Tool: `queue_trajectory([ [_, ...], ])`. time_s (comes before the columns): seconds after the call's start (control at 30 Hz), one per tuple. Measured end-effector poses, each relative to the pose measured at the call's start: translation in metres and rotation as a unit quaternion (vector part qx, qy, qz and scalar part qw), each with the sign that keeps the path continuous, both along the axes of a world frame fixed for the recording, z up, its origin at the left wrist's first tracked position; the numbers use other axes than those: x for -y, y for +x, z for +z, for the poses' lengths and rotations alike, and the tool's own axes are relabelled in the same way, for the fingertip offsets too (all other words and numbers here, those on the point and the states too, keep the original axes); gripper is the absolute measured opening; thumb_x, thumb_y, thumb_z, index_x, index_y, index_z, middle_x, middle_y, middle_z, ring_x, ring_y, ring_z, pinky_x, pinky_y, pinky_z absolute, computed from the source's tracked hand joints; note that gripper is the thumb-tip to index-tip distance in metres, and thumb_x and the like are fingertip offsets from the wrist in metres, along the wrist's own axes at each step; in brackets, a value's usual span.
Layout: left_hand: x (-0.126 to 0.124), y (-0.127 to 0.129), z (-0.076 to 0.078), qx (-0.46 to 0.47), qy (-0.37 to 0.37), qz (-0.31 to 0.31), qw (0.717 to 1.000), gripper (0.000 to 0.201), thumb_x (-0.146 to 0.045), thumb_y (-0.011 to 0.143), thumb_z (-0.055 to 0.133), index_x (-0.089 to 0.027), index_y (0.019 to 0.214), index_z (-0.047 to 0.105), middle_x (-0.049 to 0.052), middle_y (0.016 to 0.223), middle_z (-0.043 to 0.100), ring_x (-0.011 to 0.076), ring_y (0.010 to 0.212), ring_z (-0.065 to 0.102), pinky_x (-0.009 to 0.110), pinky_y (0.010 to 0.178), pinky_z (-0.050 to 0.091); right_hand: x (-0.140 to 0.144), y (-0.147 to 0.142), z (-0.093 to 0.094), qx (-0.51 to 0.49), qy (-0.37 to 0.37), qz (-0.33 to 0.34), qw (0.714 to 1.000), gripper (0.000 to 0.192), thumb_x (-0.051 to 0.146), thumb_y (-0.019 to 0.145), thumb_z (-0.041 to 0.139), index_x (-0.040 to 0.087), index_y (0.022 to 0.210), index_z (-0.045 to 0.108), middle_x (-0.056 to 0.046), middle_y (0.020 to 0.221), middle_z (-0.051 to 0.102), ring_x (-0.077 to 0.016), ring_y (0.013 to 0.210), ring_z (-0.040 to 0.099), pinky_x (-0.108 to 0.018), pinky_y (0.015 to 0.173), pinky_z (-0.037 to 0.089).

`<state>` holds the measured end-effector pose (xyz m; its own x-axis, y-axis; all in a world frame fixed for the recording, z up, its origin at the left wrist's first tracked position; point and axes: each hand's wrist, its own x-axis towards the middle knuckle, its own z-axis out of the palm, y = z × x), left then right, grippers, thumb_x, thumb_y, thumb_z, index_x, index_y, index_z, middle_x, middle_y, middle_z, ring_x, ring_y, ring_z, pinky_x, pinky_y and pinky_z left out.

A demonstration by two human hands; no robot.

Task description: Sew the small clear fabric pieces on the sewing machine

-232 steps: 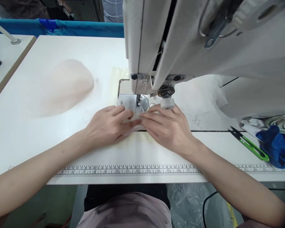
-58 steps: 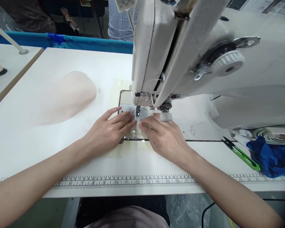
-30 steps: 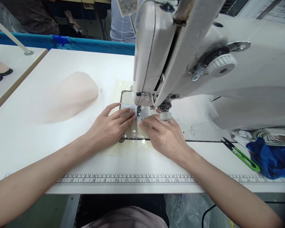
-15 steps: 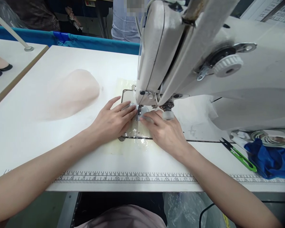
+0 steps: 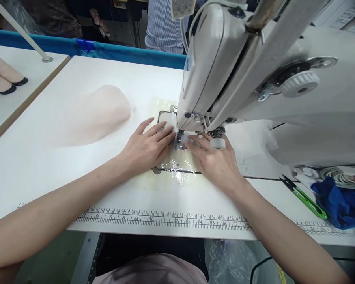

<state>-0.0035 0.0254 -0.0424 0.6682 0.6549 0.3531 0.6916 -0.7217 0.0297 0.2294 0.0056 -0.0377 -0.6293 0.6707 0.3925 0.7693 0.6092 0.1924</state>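
A white sewing machine (image 5: 254, 71) stands on a white table (image 5: 47, 165). My left hand (image 5: 146, 148) lies flat just left of the presser foot (image 5: 179, 138), fingers spread and pressing on a small pale piece of fabric (image 5: 173, 134). My right hand (image 5: 215, 159) lies flat to the right of the foot, fingertips on the same piece near the needle. Most of the piece is hidden under my fingers and the machine head. Clear plastic film (image 5: 180, 173) covers the metal plate in front of the foot.
A pale pink mound of sheer fabric (image 5: 97, 112) lies at the left. Green thread snips (image 5: 306, 197) and blue cloth (image 5: 343, 203) sit at the right. A printed ruler (image 5: 165, 219) runs along the front edge. A person in a striped shirt (image 5: 162, 25) stands behind the table.
Both hands have crept forward toward the presser foot, feeding the small piece under it. The view has shifted left and back, so the machine sits further right in frame.
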Motion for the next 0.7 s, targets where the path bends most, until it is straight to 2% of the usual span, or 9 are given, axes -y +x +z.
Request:
queue_trajectory([
  [0.2,0.003,-0.002,0.002,0.009,0.026,0.012,1.0,0.036,-0.021,0.099,0.044,-0.016,0.131,0.059,0.009,0.131,0.065,0.0269,0.125,0.058,0.051,0.112,0.036,0.0,-0.001,-0.002,-0.04,-0.019,-0.003,0.999,0.03,0.017,0.092,0.05,0.016,0.113,0.072,-0.007,0.102,0.076,-0.0227,0.095,0.065,-0.041,0.089,0.048],
  [0.33,0.007,-0.002,0.004,0.039,0.051,-0.006,0.998,0.029,-0.027,0.097,0.052,-0.019,0.121,0.065,0.007,0.112,0.074,0.024,0.103,0.068,0.044,0.096,0.048,0.003,-0.002,0.0,-0.061,-0.041,-0.039,0.997,0.036,0.007,0.093,0.046,0.018,0.116,0.072,-0.007,0.09,0.077,-0.0197,0.081,0.066,-0.033,0.069,0.048],
  [0.4,0.011,0.0,0.005,0.058,0.052,-0.037,0.996,0.031,-0.028,0.093,0.058,-0.018,0.122,0.064,0.007,0.109,0.074,0.024,0.098,0.068,0.041,0.085,0.051,0.006,-0.001,0.006,-0.133,-0.112,-0.046,0.984,0.036,0.008,0.093,0.046,0.021,0.113,0.073,-0.005,0.084,0.076,-0.0184,0.076,0.066,-0.033,0.068,0.049],
  [0.43,0.012,0.001,0.006,0.075,0.037,-0.053,0.995,0.033,-0.028,0.092,0.06,-0.018,0.123,0.063,0.008,0.112,0.073,0.0245,0.101,0.067,0.04,0.083,0.052,0.007,-0.001,0.011,-0.193,-0.181,-0.034,0.964,0.031,0.012,0.093,0.05,0.023,0.109,0.075,-0.004,0.084,0.076,-0.0183,0.076,0.067,-0.033,0.07,0.051],
  [0.47,0.014,0.001,0.008,0.097,0.008,-0.072,0.993,0.032,-0.027,0.091,0.061,-0.018,0.121,0.064,0.009,0.116,0.071,0.025,0.106,0.065,0.04,0.085,0.052,0.008,0.0,0.016,-0.26,-0.268,-0.014,0.928,0.024,0.019,0.092,0.056,0.024,0.105,0.076,-0.003,0.085,0.076,-0.0186,0.079,0.069,-0.033,0.073,0.053],
  [0.5,0.015,0.002,0.01,0.125,-0.038,-0.092,0.987,0.028,-0.027,0.09,0.062,-0.019,0.117,0.066,0.01,0.12,0.069,0.025,0.11,0.063,0.04,0.088,0.052,0.008,0.001,0.021,-0.324,-0.365,0.008,0.873,0.018,0.026,0.089,0.063,0.024,0.101,0.076,-0.002,0.087,0.077,-0.0188,0.081,0.07,-0.034,0.075,0.054],
  [0.57,0.018,0.0,0.016,0.191,-0.165,-0.126,0.959,0.015,-0.026,0.09,0.061,-0.02,0.101,0.069,0.011,0.122,0.067,0.024,0.116,0.061,0.04,0.093,0.053,0.008,0.003,0.029,-0.415,-0.53,0.036,0.739,0.021,0.034,0.08,0.074,0.024,0.099,0.076,-0.001,0.087,0.076,-0.018,0.081,0.07,-0.033,0.076,0.056],
  [0.63,0.019,-0.004,0.024,0.25,-0.3,-0.128,0.912,0.012,-0.026,0.092,0.057,-0.02,0.089,0.067,0.011,0.117,0.069,0.0227,0.111,0.064,0.04,0.092,0.055,0.006,0.004,0.033,-0.466,-0.616,0.038,0.634,0.027,0.033,0.074,0.08,0.022,0.098,0.076,-0.001,0.083,0.075,-0.0157,0.078,0.069,-0.03,0.073,0.056],
  [0.7,0.019,-0.01,0.031,0.291,-0.397,-0.102,0.864,0.017,-0.028,0.094,0.054,-0.02,0.084,0.064,0.009,0.103,0.072,0.0216,0.098,0.069,0.039,0.084,0.059,0.004,0.005,0.033,-0.502,-0.645,0.037,0.574,0.029,0.028,0.07,0.082,0.02,0.097,0.075,0.001,0.079,0.073,-0.0128,0.074,0.067,-0.028,0.072,0.054],
])
